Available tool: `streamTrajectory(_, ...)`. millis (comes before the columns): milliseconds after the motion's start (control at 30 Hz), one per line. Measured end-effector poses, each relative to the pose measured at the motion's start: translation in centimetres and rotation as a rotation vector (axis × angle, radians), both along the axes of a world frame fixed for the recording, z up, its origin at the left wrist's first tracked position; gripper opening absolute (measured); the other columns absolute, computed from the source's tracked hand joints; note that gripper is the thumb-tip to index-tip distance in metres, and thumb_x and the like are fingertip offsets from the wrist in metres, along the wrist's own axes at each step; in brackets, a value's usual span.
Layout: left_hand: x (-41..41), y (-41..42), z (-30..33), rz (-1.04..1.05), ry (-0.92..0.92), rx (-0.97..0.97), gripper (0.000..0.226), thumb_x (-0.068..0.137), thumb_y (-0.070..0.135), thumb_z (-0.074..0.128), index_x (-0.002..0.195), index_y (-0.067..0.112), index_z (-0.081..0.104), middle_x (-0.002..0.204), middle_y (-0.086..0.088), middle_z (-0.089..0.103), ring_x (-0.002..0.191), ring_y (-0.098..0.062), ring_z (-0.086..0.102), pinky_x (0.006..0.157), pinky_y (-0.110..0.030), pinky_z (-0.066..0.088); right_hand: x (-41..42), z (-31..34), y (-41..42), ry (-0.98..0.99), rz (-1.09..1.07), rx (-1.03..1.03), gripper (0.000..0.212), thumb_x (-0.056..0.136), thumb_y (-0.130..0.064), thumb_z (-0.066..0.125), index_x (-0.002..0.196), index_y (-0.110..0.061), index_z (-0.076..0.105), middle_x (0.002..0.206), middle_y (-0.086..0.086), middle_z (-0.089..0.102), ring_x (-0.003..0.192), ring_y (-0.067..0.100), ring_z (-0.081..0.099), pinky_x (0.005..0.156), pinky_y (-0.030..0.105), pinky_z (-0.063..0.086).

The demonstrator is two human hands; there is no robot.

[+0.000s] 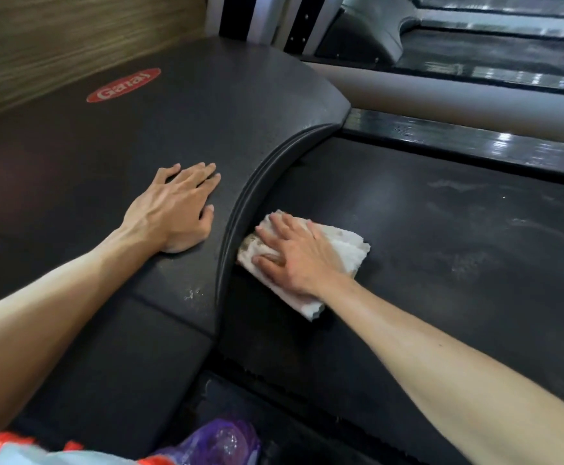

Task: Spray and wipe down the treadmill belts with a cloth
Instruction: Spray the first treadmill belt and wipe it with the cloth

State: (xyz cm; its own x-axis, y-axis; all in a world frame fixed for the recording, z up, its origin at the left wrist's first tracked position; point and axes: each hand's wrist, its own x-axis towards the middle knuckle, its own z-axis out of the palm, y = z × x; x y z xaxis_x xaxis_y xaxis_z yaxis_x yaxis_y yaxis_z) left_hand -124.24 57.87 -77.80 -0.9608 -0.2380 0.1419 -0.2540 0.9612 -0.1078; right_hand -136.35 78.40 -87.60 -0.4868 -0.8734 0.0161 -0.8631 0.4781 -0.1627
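A folded white cloth (347, 253), stained brown near one edge, lies on the black treadmill belt (441, 236) right beside the curved rim of the motor cover. My right hand (294, 253) presses flat on the cloth with spread fingers. My left hand (176, 206) rests palm down, fingers straight, on the dark motor cover (207, 112), which carries a red oval logo (123, 85). Pale streaks and specks mark the belt to the right of the cloth. A purple translucent bottle (220, 441) shows at the bottom edge, partly cut off.
A glossy black side rail (475, 142) runs along the belt's far side. Beyond it lies a neighbouring treadmill belt (508, 58) with a grey cover. A wood-grain wall (56, 38) stands at the upper left. Orange and light blue fabric (22, 451) shows at the bottom left.
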Motion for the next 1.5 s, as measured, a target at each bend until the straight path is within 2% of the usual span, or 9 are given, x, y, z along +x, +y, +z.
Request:
streamTrajectory(167, -0.1, 0.0, 0.0, -0.011, -0.002, -0.006, 0.062, 0.100, 0.035, 0.040, 0.158, 0.014, 0.031, 0.168, 0.000, 0.022, 0.156, -0.012, 0.014, 0.127, -0.039, 0.010, 4.3, -0.4, 2.9, -0.031, 0.219, -0.037, 0.070, 0.100, -0.072, 0.029, 0.162, -0.041, 0.023, 0.173, -0.004, 0.006, 0.160, 0.015, 0.000, 0.129, 0.043, 0.000)
streamTrajectory(300, 0.0, -0.1, -0.1, -0.013, -0.001, -0.003, 0.063, 0.100, 0.036, 0.038, 0.158, 0.014, 0.031, 0.168, 0.000, 0.021, 0.156, -0.013, 0.014, 0.127, -0.040, 0.011, 3.4, -1.2, 6.7, -0.065, 0.395, -0.102, 0.067, 0.095, -0.070, 0.042, 0.156, -0.041, 0.042, 0.170, -0.004, 0.024, 0.158, 0.015, 0.016, 0.128, 0.038, 0.005)
streamTrajectory(567, -0.1, -0.2, -0.2, -0.011, 0.009, -0.013, 0.062, 0.100, 0.036, 0.039, 0.158, 0.014, 0.032, 0.168, 0.000, 0.022, 0.155, -0.012, 0.014, 0.127, -0.039, 0.011, 0.6, 0.4, 3.7, -0.062, 0.018, 0.004, 0.068, 0.100, -0.071, 0.030, 0.162, -0.043, 0.024, 0.173, -0.011, 0.005, 0.158, 0.008, -0.003, 0.129, 0.042, -0.002)
streamTrajectory(767, -0.1, 0.0, -0.1, -0.006, 0.010, -0.003, 0.062, 0.100, 0.035, 0.042, 0.157, 0.014, 0.033, 0.168, 0.001, 0.023, 0.155, -0.013, 0.015, 0.126, -0.037, 0.010, 6.3, -0.2, 3.5, -0.040, 0.203, -0.041, 0.075, 0.097, -0.073, 0.025, 0.163, -0.038, 0.023, 0.173, -0.001, 0.008, 0.160, 0.018, 0.003, 0.128, 0.044, 0.002)
streamTrajectory(900, -0.1, -0.2, -0.2, -0.014, 0.017, -0.008, 0.061, 0.100, 0.035, 0.042, 0.157, 0.014, 0.035, 0.168, 0.001, 0.024, 0.155, -0.012, 0.016, 0.126, -0.038, 0.011, 6.2, -1.5, 7.3, -0.061, 0.394, -0.108, 0.069, 0.095, -0.068, 0.045, 0.157, -0.038, 0.040, 0.171, -0.001, 0.022, 0.158, 0.019, 0.017, 0.127, 0.047, 0.012)
streamTrajectory(1000, -0.1, 0.0, -0.1, -0.013, 0.018, -0.006, 0.061, 0.100, 0.035, 0.041, 0.157, 0.014, 0.034, 0.168, 0.000, 0.023, 0.155, -0.012, 0.015, 0.127, -0.037, 0.010, 3.9, -1.4, 9.4, -0.104, 0.371, -0.106, 0.067, 0.093, -0.064, 0.049, 0.154, -0.039, 0.046, 0.170, -0.006, 0.024, 0.157, 0.012, 0.017, 0.128, 0.041, 0.012)
streamTrajectory(1200, -0.1, 0.0, -0.2, -0.011, 0.021, -0.014, 0.062, 0.100, 0.035, 0.042, 0.157, 0.014, 0.034, 0.168, 0.001, 0.023, 0.155, -0.012, 0.016, 0.126, -0.037, 0.010, 1.7, 0.1, 5.0, -0.063, 0.022, -0.025, 0.067, 0.099, -0.068, 0.033, 0.161, -0.043, 0.026, 0.173, -0.010, 0.009, 0.158, 0.009, 0.001, 0.128, 0.039, 0.000)
streamTrajectory(1400, -0.2, 0.0, -0.1, -0.014, 0.015, -0.016, 0.062, 0.100, 0.035, 0.042, 0.157, 0.015, 0.034, 0.168, 0.001, 0.023, 0.155, -0.012, 0.015, 0.126, -0.037, 0.011, 5.9, -0.3, 3.2, -0.046, 0.172, -0.020, 0.075, 0.096, -0.073, 0.023, 0.163, -0.040, 0.024, 0.173, -0.004, 0.007, 0.160, 0.015, 0.001, 0.128, 0.045, 0.002)
streamTrajectory(1500, -0.1, -0.2, -0.1, -0.010, 0.019, -0.011, 0.061, 0.100, 0.036, 0.042, 0.158, 0.016, 0.034, 0.168, 0.002, 0.023, 0.155, -0.012, 0.015, 0.126, -0.037, 0.011, 6.5, -0.8, 7.1, -0.076, 0.313, -0.061, 0.072, 0.095, -0.070, 0.034, 0.160, -0.038, 0.035, 0.173, -0.002, 0.015, 0.159, 0.018, 0.011, 0.128, 0.044, 0.006)
